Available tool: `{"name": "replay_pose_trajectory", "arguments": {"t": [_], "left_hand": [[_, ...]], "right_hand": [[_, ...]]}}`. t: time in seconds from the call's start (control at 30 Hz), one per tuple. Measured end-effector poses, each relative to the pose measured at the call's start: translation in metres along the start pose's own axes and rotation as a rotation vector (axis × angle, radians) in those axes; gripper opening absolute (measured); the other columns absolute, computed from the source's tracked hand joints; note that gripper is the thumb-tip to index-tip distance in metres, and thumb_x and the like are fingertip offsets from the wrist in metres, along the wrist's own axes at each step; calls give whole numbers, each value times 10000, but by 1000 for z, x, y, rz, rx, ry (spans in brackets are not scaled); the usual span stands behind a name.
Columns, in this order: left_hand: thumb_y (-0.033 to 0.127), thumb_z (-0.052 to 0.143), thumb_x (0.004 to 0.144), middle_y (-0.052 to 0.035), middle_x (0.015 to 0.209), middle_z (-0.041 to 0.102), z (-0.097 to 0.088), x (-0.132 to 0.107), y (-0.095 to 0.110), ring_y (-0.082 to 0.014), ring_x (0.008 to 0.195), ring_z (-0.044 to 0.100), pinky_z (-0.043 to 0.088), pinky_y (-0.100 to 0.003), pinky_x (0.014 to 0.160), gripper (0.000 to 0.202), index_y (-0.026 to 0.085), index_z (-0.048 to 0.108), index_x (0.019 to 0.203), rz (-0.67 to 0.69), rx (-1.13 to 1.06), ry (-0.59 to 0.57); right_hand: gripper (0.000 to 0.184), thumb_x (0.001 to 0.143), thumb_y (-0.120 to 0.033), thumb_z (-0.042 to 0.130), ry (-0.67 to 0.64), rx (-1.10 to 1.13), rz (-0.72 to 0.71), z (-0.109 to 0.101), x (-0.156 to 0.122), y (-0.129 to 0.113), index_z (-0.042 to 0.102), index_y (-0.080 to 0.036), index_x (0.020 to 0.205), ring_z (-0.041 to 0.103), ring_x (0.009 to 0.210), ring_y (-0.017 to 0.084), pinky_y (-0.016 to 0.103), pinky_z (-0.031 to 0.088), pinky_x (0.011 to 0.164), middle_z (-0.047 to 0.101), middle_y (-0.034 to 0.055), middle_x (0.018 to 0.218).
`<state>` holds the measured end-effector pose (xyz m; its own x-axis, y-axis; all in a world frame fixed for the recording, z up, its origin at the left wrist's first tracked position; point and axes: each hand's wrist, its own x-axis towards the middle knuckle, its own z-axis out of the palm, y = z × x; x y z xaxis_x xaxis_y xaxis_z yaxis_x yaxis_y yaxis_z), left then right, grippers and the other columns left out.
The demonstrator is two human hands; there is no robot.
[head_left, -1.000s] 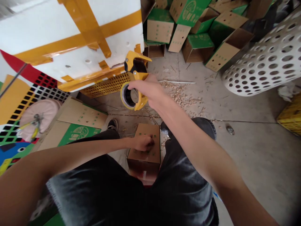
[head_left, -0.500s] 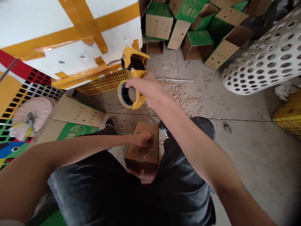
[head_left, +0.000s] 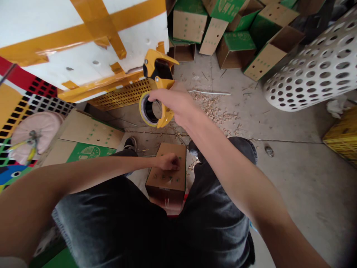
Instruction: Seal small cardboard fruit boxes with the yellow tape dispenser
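My right hand (head_left: 177, 106) is raised in front of me, closed round the handle of a yellow tape dispenser (head_left: 156, 91) that carries a roll of tape. Its head points toward a white foam box (head_left: 83, 44) strapped with yellow tape. My left hand (head_left: 168, 162) rests with curled fingers on top of a small brown cardboard box (head_left: 167, 178) that stands on the floor between my knees. Dark shorts cover my legs on either side of that box.
Flat green-and-brown cartons (head_left: 86, 139) lie at the left. A heap of open green cartons (head_left: 231, 37) fills the back. A white perforated basket (head_left: 315, 67) lies at the right, and a yellow crate (head_left: 343, 137) at the right edge. Shavings litter the concrete floor (head_left: 292, 178).
The tape dispenser in my right hand has risen slightly and shifted a little left. My left hand has slid slightly across the top of the small box.
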<state>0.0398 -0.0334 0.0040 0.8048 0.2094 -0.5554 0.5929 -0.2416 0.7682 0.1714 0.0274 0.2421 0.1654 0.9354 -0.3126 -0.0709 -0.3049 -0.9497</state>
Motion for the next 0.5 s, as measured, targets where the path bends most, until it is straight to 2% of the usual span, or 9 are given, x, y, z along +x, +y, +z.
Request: {"name": "replay_pose_trajectory", "arguments": {"t": [0.13, 0.23, 0.33, 0.4, 0.5], "left_hand": [[316, 713, 906, -60, 764, 749, -1, 2, -8, -143, 656, 609, 409, -241, 585, 222, 114, 798, 870, -56, -80, 53], [376, 758, 887, -37, 697, 715, -2, 5, -14, -118, 584, 579, 396, -220, 533, 266, 117, 749, 829, -140, -273, 78], [397, 802, 865, -48, 757, 737, -3, 5, -18, -126, 638, 645, 491, -229, 599, 298, 137, 662, 827, -167, -450, 92], [398, 815, 859, -75, 812, 758, -6, 2, -19, -144, 677, 681, 530, -256, 633, 315, 145, 630, 832, -166, -473, 86], [336, 838, 824, -70, 808, 756, -18, -4, -20, -151, 681, 680, 511, -246, 622, 271, 140, 653, 857, -157, -324, 146]], "right_hand": [[174, 581, -192, 700, -65, 60, -79, -1, 8, 10, 592, -252, 703, 637, 845, 178, 309, 494, 719, 691, -29, 775], [174, 592, -182, 713, -86, 58, -84, -1, 12, 13, 601, -245, 709, 641, 836, 181, 308, 506, 696, 703, -20, 796], [180, 600, -137, 715, -93, 51, -70, 0, 13, 11, 597, -238, 692, 646, 827, 178, 294, 514, 678, 696, -19, 784], [190, 603, -119, 722, -60, 40, -45, 1, 11, 9, 595, -234, 683, 651, 831, 180, 285, 518, 666, 688, -17, 778], [196, 612, -113, 740, -2, 24, -20, 2, 6, 6, 604, -228, 694, 656, 837, 183, 274, 521, 646, 682, -15, 775]]}}
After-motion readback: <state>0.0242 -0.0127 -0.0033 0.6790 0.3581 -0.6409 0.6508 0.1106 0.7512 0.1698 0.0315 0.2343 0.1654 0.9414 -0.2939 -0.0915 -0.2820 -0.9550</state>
